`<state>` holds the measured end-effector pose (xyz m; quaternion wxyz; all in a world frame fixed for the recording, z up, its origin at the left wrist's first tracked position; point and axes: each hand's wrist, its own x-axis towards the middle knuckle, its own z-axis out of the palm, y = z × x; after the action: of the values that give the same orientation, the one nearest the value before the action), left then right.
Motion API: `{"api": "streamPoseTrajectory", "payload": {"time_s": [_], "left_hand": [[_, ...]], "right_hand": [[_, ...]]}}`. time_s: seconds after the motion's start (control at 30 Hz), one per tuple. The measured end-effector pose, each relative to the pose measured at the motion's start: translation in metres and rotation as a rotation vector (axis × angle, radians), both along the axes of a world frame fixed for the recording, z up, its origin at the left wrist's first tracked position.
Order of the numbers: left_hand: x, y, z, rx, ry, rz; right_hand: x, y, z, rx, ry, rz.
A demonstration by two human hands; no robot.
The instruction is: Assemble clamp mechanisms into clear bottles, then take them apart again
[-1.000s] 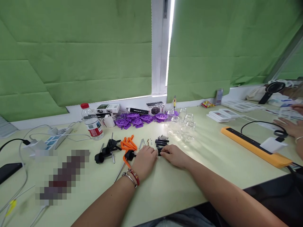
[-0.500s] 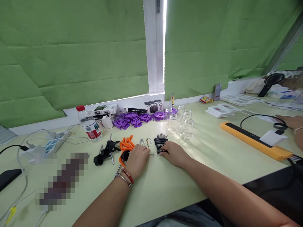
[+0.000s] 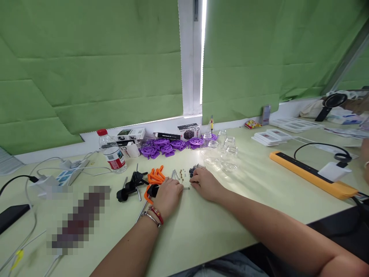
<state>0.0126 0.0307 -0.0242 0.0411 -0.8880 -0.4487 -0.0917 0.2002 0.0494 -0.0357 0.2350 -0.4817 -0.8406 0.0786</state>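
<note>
My left hand (image 3: 168, 194) rests on the table with its fingers bent and close together; what lies under them is hidden. A small coil spring (image 3: 186, 188) shows at its fingertips. Beside that hand are a black knob-like part (image 3: 154, 190) and an orange bent piece (image 3: 147, 195), and a metal rod (image 3: 140, 212) sticks out by the wrist. My right hand (image 3: 206, 184) is closed over the group of short black parts (image 3: 191, 172), covering most of them. Whether its fingers grip one is hidden. Between the hands lie small brass bits (image 3: 181, 175) and thin metal pins (image 3: 174, 174).
Orange pieces (image 3: 156, 175) and black parts with rods (image 3: 131, 186) lie left. Behind are purple plastic parts (image 3: 166, 149), clear glass jars (image 3: 230, 152) and a bottle (image 3: 113, 156). An orange power strip (image 3: 311, 175) lies right, a blurred person's hand (image 3: 366, 165) beyond.
My right hand has shifted slightly across the black parts, hiding more of them, with its fingertips drawn in. My left hand stays almost in place. The view has shifted a little.
</note>
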Motion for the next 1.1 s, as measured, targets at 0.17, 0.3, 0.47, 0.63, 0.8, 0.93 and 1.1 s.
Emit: {"api": "streamPoseTrajectory", "payload": {"time_s": [0.17,0.3,0.47,0.63,0.8,0.93,1.1], "left_hand": [[-0.003,0.002,-0.004,-0.016,-0.005,0.033],[-0.006,0.003,-0.008,-0.037,-0.012,0.042],[-0.008,0.004,-0.008,-0.041,-0.006,0.046],[-0.009,0.005,-0.009,-0.031,-0.002,0.045],[-0.011,0.006,-0.009,-0.017,-0.003,0.049],[-0.012,0.007,-0.008,-0.029,-0.007,0.052],[-0.011,0.006,-0.005,-0.059,-0.013,0.076]], "right_hand": [[-0.021,0.016,0.006,-0.032,-0.129,0.004],[-0.031,0.023,0.004,-0.059,-0.138,-0.002],[-0.036,0.025,0.002,-0.069,-0.15,0.013],[-0.041,0.029,0.004,-0.061,-0.166,0.058],[-0.047,0.033,0.003,-0.054,-0.186,0.098],[-0.05,0.034,0.003,-0.051,-0.201,0.119],[-0.052,0.036,0.002,-0.005,-0.226,0.175]]}}
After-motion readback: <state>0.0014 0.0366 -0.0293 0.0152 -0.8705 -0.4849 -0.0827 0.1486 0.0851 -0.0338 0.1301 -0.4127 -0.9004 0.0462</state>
